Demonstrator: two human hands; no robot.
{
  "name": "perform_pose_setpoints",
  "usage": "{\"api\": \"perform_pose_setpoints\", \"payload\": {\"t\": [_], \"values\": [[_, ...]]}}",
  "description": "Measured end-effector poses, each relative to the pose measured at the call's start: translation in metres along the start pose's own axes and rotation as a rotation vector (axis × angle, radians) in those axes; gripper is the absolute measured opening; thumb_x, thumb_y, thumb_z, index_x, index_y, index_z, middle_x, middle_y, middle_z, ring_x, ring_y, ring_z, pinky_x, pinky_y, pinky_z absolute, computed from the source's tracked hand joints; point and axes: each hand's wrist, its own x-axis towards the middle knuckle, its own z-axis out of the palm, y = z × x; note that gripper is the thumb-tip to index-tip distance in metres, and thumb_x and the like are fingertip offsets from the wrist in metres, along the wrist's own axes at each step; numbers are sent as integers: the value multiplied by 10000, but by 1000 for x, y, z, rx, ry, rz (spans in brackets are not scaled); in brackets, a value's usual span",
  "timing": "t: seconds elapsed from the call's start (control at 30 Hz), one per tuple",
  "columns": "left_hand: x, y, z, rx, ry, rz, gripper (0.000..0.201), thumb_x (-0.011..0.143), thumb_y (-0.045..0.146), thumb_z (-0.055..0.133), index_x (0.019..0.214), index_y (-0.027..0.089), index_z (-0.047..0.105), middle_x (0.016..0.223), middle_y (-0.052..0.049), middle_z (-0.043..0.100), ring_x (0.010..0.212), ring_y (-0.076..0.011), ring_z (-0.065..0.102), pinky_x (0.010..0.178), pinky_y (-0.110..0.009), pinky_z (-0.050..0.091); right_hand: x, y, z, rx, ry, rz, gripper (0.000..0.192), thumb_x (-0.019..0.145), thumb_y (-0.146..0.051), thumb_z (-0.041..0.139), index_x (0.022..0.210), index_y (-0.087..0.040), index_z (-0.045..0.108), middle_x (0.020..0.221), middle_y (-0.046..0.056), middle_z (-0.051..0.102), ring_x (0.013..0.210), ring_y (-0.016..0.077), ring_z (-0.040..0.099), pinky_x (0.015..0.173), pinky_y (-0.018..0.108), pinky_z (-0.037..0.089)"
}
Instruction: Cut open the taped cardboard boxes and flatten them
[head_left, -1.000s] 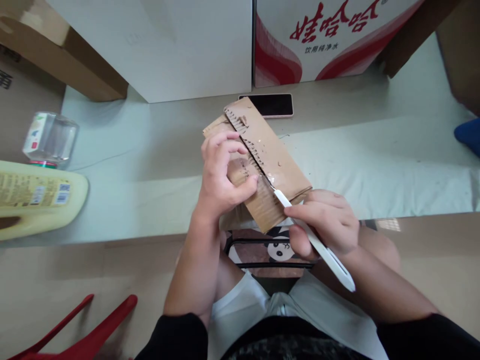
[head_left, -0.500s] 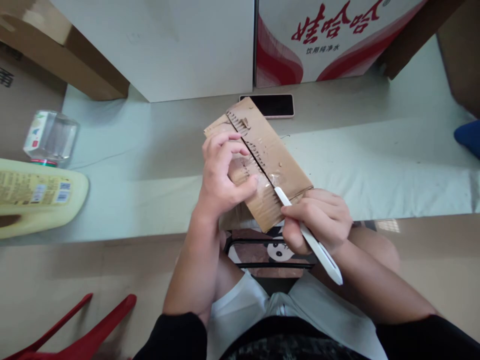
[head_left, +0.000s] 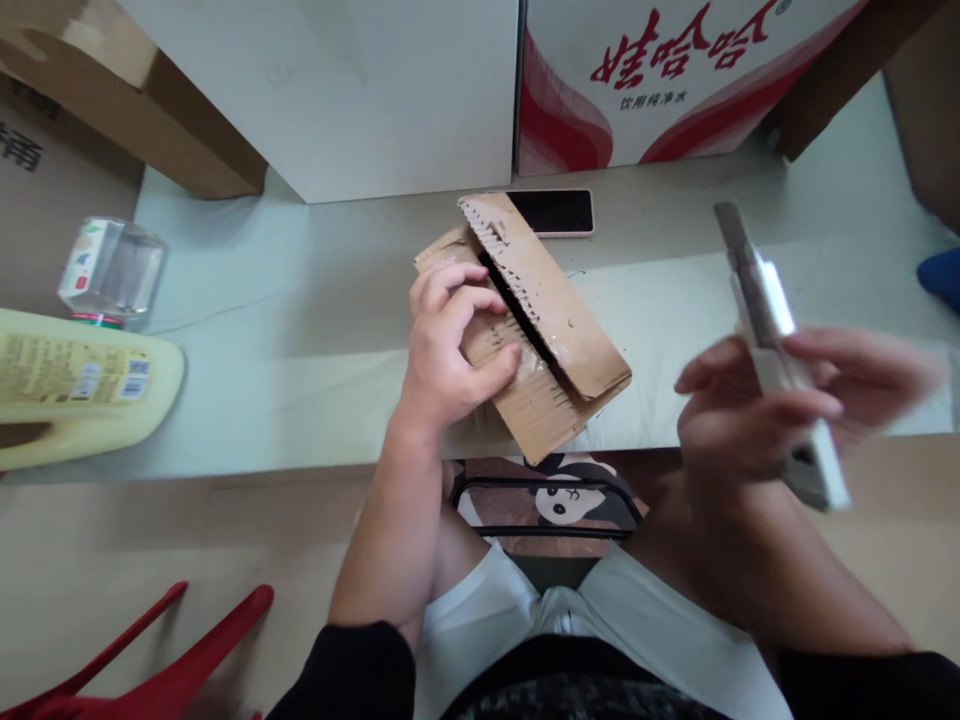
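A small brown cardboard box (head_left: pixel 570 318) lies slanted near the table's front edge. A dark slit runs along its top, and the flap on the right side of it stands slightly raised, with a torn, ridged edge and bits of clear tape. My left hand (head_left: pixel 454 340) grips the box's left part, fingers curled at the slit and thumb pressed on top. Off to the right, away from the box, my right hand (head_left: pixel 780 410) holds a white utility knife (head_left: pixel 772 310). Its metal blade is out, pointing up and away from me; hand and knife are partly blurred.
Behind the box lies a phone (head_left: pixel 559 212), before a white carton (head_left: pixel 405 90) and a red-and-white carton (head_left: pixel 675 90). A clear bottle (head_left: pixel 124 268) and a yellowish jug (head_left: pixel 90 390) are at left. A red stool (head_left: pixel 187 660) stands on the floor.
My right hand has lifted the utility knife out of the slit and swung it right and up, turning the blade. The slit has widened as the right flap rose. My left hand stays put.
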Motion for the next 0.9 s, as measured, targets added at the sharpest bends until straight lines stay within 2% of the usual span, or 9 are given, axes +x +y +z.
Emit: {"api": "perform_pose_setpoints", "payload": {"t": [0.07,0.1,0.17,0.23,0.33,0.4,0.67,0.77,0.9], "values": [[0,0,0,-11,18,6,224,803,382,697,982,279,608,1234,-86,633,1264,-327,546,1131,-565,449,6,19,8,-77,143,31,321,1019,-595,381,1166,-330,486,789,-14,598,551,157,565,538,326,417],[0,-1,-1,-15,19,3,218,809,389,690,978,276,614,1232,-86,637,1263,-326,549,1133,-561,446,9,28,9,-160,126,66,290,1007,-551,449,1122,-300,536,830,6,642,595,161,601,580,330,456],[0,0,-2,-15,4,-14,210,826,406,681,973,269,624,1231,-85,645,1269,-322,551,1147,-556,431,15,43,9,-387,-74,172,272,970,-475,518,1093,-249,608,916,61,703,742,207,670,705,367,524],[1,0,-4,-14,-13,-37,186,862,414,660,967,263,635,1222,-81,657,1272,-311,555,1169,-546,409,18,54,8,-570,-315,272,362,911,-419,577,1204,-211,622,1063,122,719,946,284,687,831,428,544],[2,0,-6,-38,-2,-59,187,951,427,573,948,257,652,1187,-71,680,1249,-282,573,1183,-519,392,18,61,8,-681,-589,400,604,841,-375,637,1396,-155,544,1251,201,664,1158,381,625,923,503,531],[3,-1,-8,-64,14,-80,260,1002,441,496,930,258,666,1166,-62,695,1230,-264,583,1178,-503,395,17,60,10,-717,-692,480,699,830,-385,639,1468,-142,488,1317,228,615,1207,408,592,942,525,519],[2,-13,-18,-158,55,-153,360,1029,485,426,906,275,692,1143,-58,711,1223,-263,589,1164,-491,389,23,45,12,-802,-803,639,803,815,-540,639,1506,-182,438,1353,221,520,1189,398,574,896,498,522],[1,-15,-22,-172,38,-140,302,980,515,514,932,270,686,1168,-66,695,1229,-277,582,1163,-502,387,23,47,10,-800,-814,655,769,826,-508,625,1505,-194,451,1319,218,525,1119,385,608,882,499,520],[1,-12,-27,-134,-88,-103,343,815,560,708,995,268,682,1236,-85,678,1279,-327,550,1177,-532,388,21,50,8,-765,-779,622,753,810,-362,617,1533,-239,446,1306,215,522,1070,370,621,861,496,515]]}}
